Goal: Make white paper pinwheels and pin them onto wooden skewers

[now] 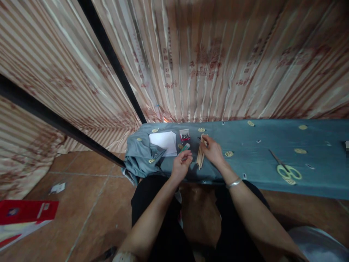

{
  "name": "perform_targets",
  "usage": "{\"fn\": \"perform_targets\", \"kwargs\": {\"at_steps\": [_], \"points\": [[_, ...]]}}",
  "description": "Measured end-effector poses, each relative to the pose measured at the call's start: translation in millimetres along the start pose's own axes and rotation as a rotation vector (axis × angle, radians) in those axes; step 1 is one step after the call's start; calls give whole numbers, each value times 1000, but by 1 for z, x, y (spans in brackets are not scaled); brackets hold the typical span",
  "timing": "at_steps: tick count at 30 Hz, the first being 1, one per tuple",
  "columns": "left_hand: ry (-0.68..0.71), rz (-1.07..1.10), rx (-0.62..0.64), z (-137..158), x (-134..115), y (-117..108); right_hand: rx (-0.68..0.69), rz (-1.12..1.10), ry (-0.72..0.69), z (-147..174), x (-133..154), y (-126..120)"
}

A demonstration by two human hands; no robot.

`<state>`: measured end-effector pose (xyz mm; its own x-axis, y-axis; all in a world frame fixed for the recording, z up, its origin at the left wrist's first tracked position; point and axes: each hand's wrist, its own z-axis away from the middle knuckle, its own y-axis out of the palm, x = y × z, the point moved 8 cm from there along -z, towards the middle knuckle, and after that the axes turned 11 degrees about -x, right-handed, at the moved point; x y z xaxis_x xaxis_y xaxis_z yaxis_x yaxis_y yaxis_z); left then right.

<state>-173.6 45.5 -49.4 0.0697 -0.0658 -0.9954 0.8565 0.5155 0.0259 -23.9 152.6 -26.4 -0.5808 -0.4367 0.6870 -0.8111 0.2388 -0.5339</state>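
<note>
My left hand (182, 165) is above the cloth with its fingers curled. A small green tube with a pale end (185, 147) shows at the far side of those fingers and appears held there; its lower end is partly hidden. To the right, my right hand (212, 150) pinches the upper end of a bundle of thin wooden sticks (200, 157). The sticks lie close together, pointing toward me. Beyond both hands sits a small open red and white box (184, 135) with small dark pieces inside, too small to name. White paper sheets (167, 143) lie left of it.
Scissors with light green handles (289, 172) lie on the blue-grey cloth (261, 145) to the right. Cloth is bunched at the left end (141, 156). Dark poles (117, 65) stand at left before a striped curtain (207, 72). A red packet (27, 213) is at lower left.
</note>
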Motion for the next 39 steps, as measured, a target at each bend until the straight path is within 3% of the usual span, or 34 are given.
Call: {"fn": "perform_targets", "kwargs": {"at_steps": [4,14,21,28,35,39], "points": [[46,-77,-1,-8,-13,-4,40,43,-81,-2,10,7],[186,-281,121,-26,-29,29,84,43,-135,-1,9,12],[393,-538,-26,-71,-49,-14,96,64,-122,-12,-9,16],[527,-781,44,-89,-27,-17,91,127,-95,-23,-27,13],[657,-917,115,-96,-13,-2,99,179,-100,-22,-33,13],[651,-996,160,-101,-9,11,95,162,-135,-18,-33,14]]}}
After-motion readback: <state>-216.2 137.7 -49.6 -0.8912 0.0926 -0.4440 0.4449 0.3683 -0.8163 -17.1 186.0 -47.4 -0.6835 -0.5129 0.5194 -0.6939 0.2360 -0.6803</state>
